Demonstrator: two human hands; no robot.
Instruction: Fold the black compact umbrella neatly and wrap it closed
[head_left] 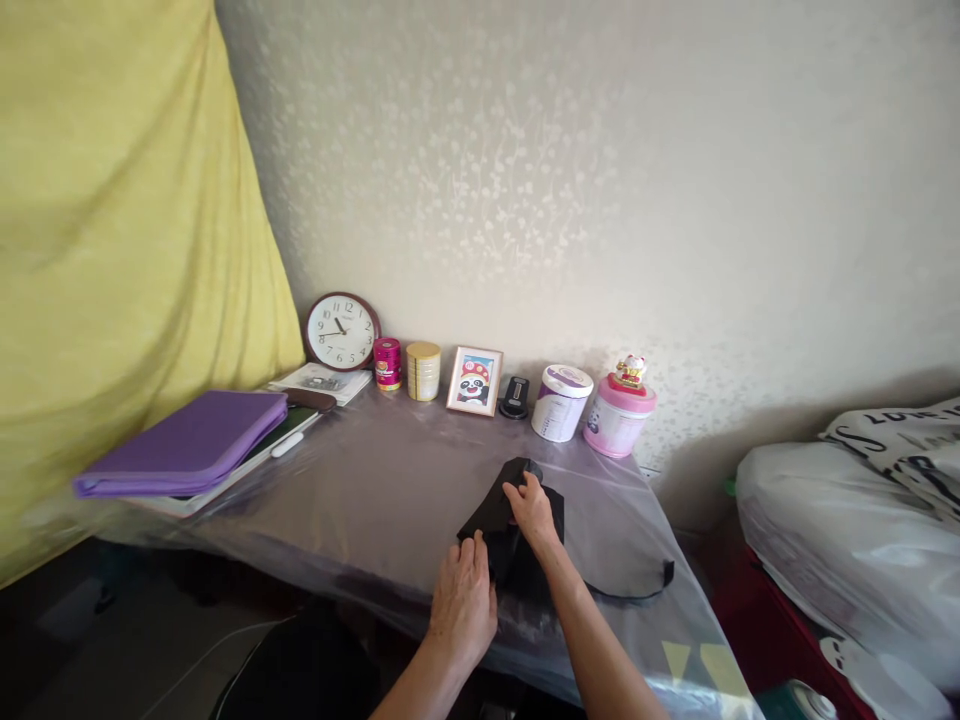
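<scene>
A black cloth item [504, 512], folded and with a thin strap trailing to the right, lies on a table covered by clear plastic sheet [375, 490]. My left hand [463, 602] rests on the cloth's near left edge, fingers bent and pressing down on it. My right hand [531, 511] sits on top of the cloth, its fingers curled and pinching the fabric near its far end.
Along the wall stand a round clock [341, 331], a pink tin [387, 363], a gold tin [423, 370], a framed panda picture [475, 380], a white tub [562, 402] and a pink tub with a cat figure [620, 412]. A purple folder [187, 445] lies left. White bags [847, 540] are on the right.
</scene>
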